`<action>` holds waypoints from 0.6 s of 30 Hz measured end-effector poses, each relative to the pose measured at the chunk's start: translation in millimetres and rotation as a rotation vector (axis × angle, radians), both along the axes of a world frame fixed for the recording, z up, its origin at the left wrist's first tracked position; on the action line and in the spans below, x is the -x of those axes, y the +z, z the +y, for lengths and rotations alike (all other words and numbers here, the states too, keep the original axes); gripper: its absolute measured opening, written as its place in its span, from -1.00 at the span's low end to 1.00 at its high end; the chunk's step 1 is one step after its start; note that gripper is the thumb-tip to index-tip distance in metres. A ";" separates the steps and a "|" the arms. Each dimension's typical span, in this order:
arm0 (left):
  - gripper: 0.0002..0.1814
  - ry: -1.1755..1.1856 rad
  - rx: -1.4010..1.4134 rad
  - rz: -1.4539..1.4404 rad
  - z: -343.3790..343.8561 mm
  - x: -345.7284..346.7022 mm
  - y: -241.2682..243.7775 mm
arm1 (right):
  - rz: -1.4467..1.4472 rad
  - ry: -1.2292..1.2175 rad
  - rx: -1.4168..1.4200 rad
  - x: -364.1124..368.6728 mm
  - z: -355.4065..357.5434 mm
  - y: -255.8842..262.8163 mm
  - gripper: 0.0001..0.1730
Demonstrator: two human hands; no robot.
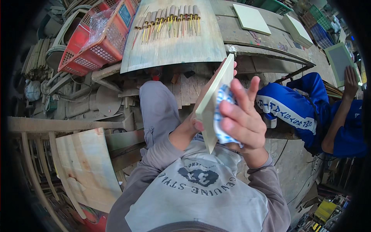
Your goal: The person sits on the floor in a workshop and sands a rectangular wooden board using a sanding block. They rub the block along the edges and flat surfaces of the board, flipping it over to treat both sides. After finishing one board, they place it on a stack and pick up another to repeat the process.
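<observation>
A pale green flat board [216, 98] stands tilted nearly on edge above the lap. My left hand [200, 116] holds it from behind, the thumb showing at its lower left edge and fingertips past its upper right edge. In my right hand [245, 116] is a blue-and-white patterned cloth [226, 119], pressed between the fingers and the near face of the board; the index finger and another finger stick up off it. Part of the cloth is hidden by the fingers.
Wooden-handled tools [174, 17] lie in a row on a pale sheet [174, 52], beside a red plastic crate [101, 55]. More pale boards [252, 18] rest on the wooden bench. A co-worker in blue [301, 110] sits at the right, one hand at a framed panel [340, 62].
</observation>
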State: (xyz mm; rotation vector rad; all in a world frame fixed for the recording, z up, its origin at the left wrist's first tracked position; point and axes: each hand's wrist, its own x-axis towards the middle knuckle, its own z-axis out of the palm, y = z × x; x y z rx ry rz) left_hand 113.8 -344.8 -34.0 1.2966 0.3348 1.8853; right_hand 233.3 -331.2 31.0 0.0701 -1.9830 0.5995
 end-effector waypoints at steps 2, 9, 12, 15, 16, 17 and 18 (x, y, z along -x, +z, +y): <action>0.43 -0.029 0.031 -0.024 -1.6 -2.6 2.4 | -0.097 -0.005 -0.088 3.5 4.2 0.0 -0.59; 0.45 -0.177 0.170 -0.137 -18.7 -4.7 -38.9 | -0.151 0.000 -0.088 9.1 31.4 -6.6 -0.52; 0.46 -0.203 0.198 -0.163 -23.3 -6.2 -57.7 | -0.142 -0.074 -0.071 8.6 65.9 -23.0 -0.35; 0.47 -0.178 0.221 -0.152 -21.3 -3.5 -30.6 | -0.165 -0.292 0.000 2.9 103.6 -45.2 -0.28; 0.49 -0.172 0.248 -0.135 -19.9 -2.2 -10.7 | -0.175 -0.358 0.044 -1.9 115.4 -53.8 -0.29; 0.52 -0.168 0.272 -0.119 -18.6 -1.8 1.4 | -0.186 -0.427 0.084 -5.6 122.3 -58.8 -0.29; 0.52 -0.158 0.297 -0.130 -20.1 -1.8 8.0 | -0.126 -0.415 0.088 -4.7 119.2 -54.9 -0.31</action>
